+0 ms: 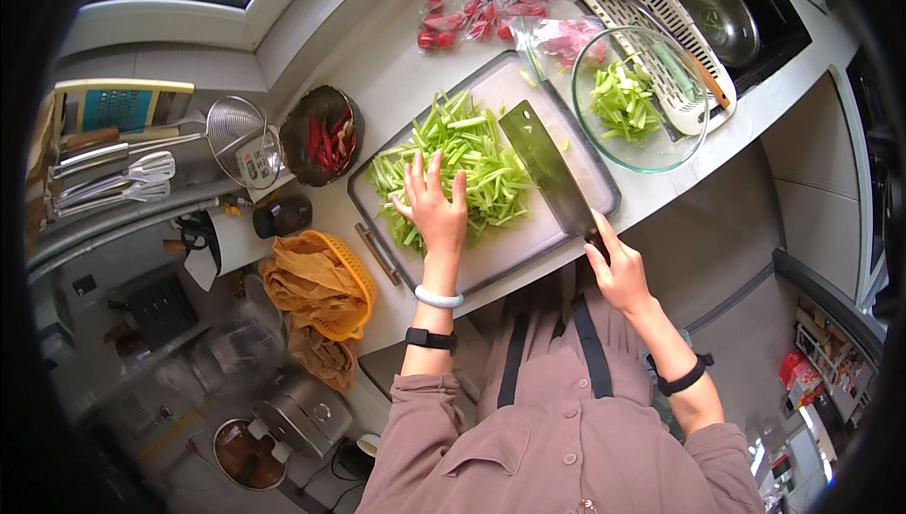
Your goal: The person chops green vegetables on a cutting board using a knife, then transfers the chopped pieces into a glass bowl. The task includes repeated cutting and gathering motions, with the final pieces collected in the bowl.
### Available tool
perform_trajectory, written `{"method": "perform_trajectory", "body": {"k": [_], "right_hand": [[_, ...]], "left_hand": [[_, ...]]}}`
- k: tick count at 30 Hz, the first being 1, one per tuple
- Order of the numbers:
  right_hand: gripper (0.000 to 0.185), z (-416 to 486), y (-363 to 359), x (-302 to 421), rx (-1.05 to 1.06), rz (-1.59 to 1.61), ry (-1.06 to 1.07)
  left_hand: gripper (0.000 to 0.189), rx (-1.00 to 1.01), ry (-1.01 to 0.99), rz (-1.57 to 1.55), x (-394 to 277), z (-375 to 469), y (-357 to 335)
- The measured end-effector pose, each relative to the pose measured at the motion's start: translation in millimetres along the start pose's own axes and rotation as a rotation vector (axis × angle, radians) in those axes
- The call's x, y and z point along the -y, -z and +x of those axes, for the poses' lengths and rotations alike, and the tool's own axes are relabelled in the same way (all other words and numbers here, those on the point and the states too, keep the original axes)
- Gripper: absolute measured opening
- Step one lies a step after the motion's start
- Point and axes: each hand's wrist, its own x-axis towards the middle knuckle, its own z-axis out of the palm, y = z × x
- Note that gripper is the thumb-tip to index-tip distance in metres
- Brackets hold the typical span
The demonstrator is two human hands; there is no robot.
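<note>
A heap of cut green celery pieces (481, 160) covers much of a white cutting board (488, 266) with a grey rim. My left hand (433, 209) lies palm down on the heap's near left side, fingers spread, gripping nothing that I can see. In my right hand (619, 266) is the dark handle of a broad cleaver (548, 167). Its blade lies across the board's right part, alongside the heap, and reflects green. To the right of the board, a clear glass bowl (640, 153) contains more cut celery.
Behind the board lie red vegetables in plastic bags (474, 15). A dark bowl of red chillies (322, 135) stands to the left, near a yellow basket (357, 280) with brown paper. A slotted drain tray (651, 11) holds a ladle beside a sink with a metal bowl (715, 15).
</note>
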Motion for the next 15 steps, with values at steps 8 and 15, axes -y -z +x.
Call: {"method": "perform_trajectory", "body": {"k": [8,15], "right_hand": [[0.055,-12,31,9,-0.049,-0.28,0.041],[0.055,-6,10,-17,0.129,0.136,-0.345]], "left_hand": [[0.052,-0.139,-0.038,0.041,4,2,9],[0.056,-0.073,0.036,-0.064,-4,10,-8]]}}
